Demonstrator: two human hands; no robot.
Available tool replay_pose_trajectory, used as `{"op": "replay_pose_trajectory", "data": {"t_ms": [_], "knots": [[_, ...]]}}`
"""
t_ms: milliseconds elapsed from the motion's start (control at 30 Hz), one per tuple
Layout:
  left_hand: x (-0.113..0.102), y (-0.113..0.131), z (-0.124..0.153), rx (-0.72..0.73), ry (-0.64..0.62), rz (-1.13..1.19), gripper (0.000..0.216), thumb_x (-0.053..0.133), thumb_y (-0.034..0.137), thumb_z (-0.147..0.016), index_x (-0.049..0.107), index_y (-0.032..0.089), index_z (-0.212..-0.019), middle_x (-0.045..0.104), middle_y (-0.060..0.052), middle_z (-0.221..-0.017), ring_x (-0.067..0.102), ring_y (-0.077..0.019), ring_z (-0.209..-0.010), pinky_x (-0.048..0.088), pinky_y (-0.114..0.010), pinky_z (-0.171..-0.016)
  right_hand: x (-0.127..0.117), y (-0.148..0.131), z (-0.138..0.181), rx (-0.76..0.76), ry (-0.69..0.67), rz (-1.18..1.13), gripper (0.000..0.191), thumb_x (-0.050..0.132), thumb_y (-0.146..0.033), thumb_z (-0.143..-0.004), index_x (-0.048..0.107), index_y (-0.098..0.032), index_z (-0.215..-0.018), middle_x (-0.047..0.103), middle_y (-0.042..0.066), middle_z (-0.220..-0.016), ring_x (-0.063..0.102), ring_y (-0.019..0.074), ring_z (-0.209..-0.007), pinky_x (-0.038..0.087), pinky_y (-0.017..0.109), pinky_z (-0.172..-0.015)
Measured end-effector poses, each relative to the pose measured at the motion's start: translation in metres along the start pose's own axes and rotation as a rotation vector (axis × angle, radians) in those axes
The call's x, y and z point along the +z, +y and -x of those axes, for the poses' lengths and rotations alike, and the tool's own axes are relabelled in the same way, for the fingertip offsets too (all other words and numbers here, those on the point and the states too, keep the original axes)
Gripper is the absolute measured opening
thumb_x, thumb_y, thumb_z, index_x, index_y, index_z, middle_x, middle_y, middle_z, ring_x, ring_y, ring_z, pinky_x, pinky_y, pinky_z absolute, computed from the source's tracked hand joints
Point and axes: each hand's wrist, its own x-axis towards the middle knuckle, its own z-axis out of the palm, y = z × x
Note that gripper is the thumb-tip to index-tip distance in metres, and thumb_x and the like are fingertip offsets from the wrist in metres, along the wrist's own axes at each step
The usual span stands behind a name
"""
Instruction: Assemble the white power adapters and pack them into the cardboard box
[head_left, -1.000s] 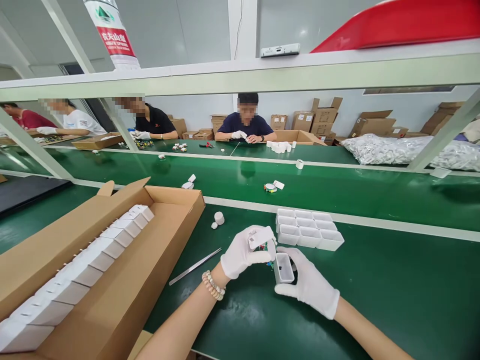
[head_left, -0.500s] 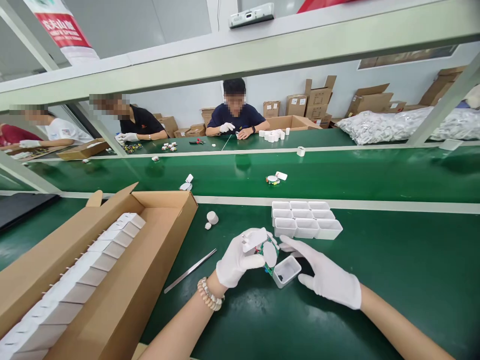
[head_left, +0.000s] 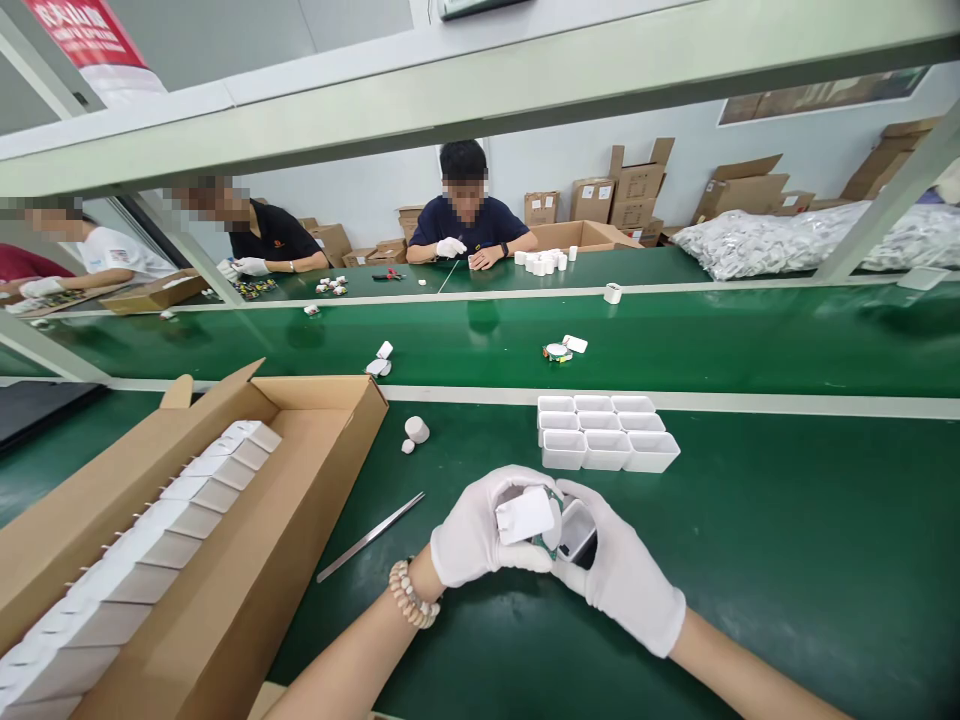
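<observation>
Both my hands wear white gloves and meet over the green bench in front of me. My left hand [head_left: 480, 535] is closed on a white plug cap [head_left: 525, 515] with a small circuit board under it. My right hand [head_left: 619, 580] is wrapped round an open white plastic shell [head_left: 576, 530], tilted toward the cap. The two parts touch or nearly touch. A block of several empty white shells [head_left: 604, 432] stands just beyond my hands.
A long cardboard box [head_left: 247, 520] with a row of white finished pieces lies at my left. Tweezers [head_left: 371, 537] and two small white pieces [head_left: 415, 432] lie between box and hands. Loose parts ride the green conveyor [head_left: 750, 340]. Other people work across it.
My right hand, open half a second ago, has picked the shell off the bench and brought it up to the cap in my left hand. The view has tilted down a little.
</observation>
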Motion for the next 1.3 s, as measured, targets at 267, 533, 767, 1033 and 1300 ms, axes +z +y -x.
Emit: {"op": "replay_pose_trajectory", "data": {"t_ms": [267,533,767,1033,1300], "knots": [[0.006,0.000,0.002,0.052,-0.067,-0.143,0.067,0.085,0.016,-0.052,0.060,0.022,-0.113,0.061,-0.009,-0.113,0.057,-0.0274,-0.104,0.043,-0.040,-0.096,-0.005,0.002,0.002,-0.189,-0.158,-0.084,0.079,0.060,-0.009,-0.068,0.025,-0.026,-0.137,0.047,0.010,-0.136,0.048,0.0283,-0.124,0.042,0.047,-0.102],[0.005,-0.003,0.002,0.093,-0.061,-0.261,0.069,0.086,0.019,-0.051,0.060,0.022,-0.115,0.061,-0.008,-0.113,0.059,-0.0261,-0.103,0.045,-0.037,-0.095,0.003,0.005,0.001,-0.171,-0.110,-0.130,0.063,0.067,-0.009,-0.065,0.041,-0.026,-0.120,0.056,0.006,-0.117,0.059,0.0255,-0.106,0.048,0.043,-0.095],[0.008,0.009,0.002,0.227,-0.079,-0.275,0.058,0.081,0.020,-0.060,0.062,0.024,-0.114,0.065,-0.010,-0.108,0.060,-0.0275,-0.100,0.047,-0.040,-0.091,-0.003,-0.003,-0.004,-0.250,-0.083,-0.262,0.056,0.065,-0.009,-0.067,0.048,-0.028,-0.117,0.057,0.004,-0.117,0.058,0.0239,-0.107,0.048,0.039,-0.095],[0.003,-0.006,0.007,0.364,-0.154,-0.427,0.059,0.073,0.027,-0.071,0.052,0.025,-0.126,0.062,-0.012,-0.115,0.057,-0.0308,-0.107,0.043,-0.046,-0.096,-0.003,-0.004,-0.005,-0.326,-0.034,-0.316,0.057,0.063,-0.009,-0.069,0.047,-0.028,-0.120,0.052,0.006,-0.116,0.055,0.0255,-0.108,0.048,0.043,-0.094],[0.003,-0.010,0.007,0.446,-0.155,-0.555,0.063,0.074,0.042,-0.069,0.052,0.020,-0.124,0.060,-0.011,-0.119,0.056,-0.0270,-0.110,0.043,-0.042,-0.099,-0.005,-0.002,-0.007,-0.461,0.012,-0.270,0.055,0.061,-0.009,-0.074,0.045,-0.028,-0.123,0.049,0.007,-0.118,0.051,0.0244,-0.111,0.043,0.044,-0.099]]}}
